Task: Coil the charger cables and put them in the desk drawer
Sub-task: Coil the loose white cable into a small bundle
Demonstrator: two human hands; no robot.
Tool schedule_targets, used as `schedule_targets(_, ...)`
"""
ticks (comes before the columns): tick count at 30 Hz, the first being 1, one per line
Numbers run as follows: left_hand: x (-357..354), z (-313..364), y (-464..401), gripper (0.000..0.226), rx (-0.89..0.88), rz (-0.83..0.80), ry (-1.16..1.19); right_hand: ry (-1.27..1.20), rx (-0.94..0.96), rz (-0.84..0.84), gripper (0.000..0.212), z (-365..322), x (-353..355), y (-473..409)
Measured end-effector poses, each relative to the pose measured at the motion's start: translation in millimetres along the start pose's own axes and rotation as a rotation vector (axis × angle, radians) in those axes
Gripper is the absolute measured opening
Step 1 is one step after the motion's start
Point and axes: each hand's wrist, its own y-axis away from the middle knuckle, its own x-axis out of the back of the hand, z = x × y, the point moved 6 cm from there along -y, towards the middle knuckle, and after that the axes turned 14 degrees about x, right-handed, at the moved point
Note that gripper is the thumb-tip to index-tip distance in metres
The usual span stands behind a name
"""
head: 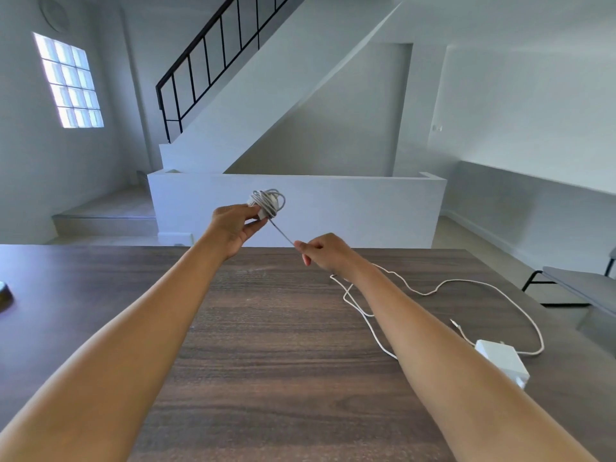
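The dark wooden bench (266, 328) is carrying a loose white cable (443, 283) and its white charger brick (503, 361) at the right. Above the far edge, the left hand (233, 228) is pinching a coiled grey cable bundle (268, 203), its grip closed around it; the right hand (325, 251) is pinching the bundle's taut free end.

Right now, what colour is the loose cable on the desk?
White, clearest in the head view: cable on desk.
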Motion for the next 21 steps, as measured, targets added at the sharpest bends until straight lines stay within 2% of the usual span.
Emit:
schedule_targets(2, 6.7, -2.7, -6.0, 0.008, -0.035, 0.136, -0.123, 0.032, 0.038, -0.057, 0.046, -13.3, -4.6, 0.8)
schedule_targets(6, 21.3, 4.7, -10.7, 0.008, -0.213, 0.379, -0.589, 0.101, 0.113, -0.110, 0.043, -33.0, -3.8, 2.2)
schedule_targets(10, 17.7, 13.2, -4.3, 0.006, -0.380, 0.504, -0.944, 0.152, 0.125, -0.130, 0.042, -43.0, 6.4, 3.8)
schedule_targets(17, 12.1, 4.6, -5.7, 0.029, -0.476, 0.415, -1.319, 0.177, 0.116, -0.108, 0.032, -50.7, 35.5, 8.2)
schedule_targets(21, 5.5, -5.7, -7.2, 0.031, -0.449, 0.257, -1.517, 0.156, 0.115, -0.055, 0.022, -50.1, 55.7, 6.4)
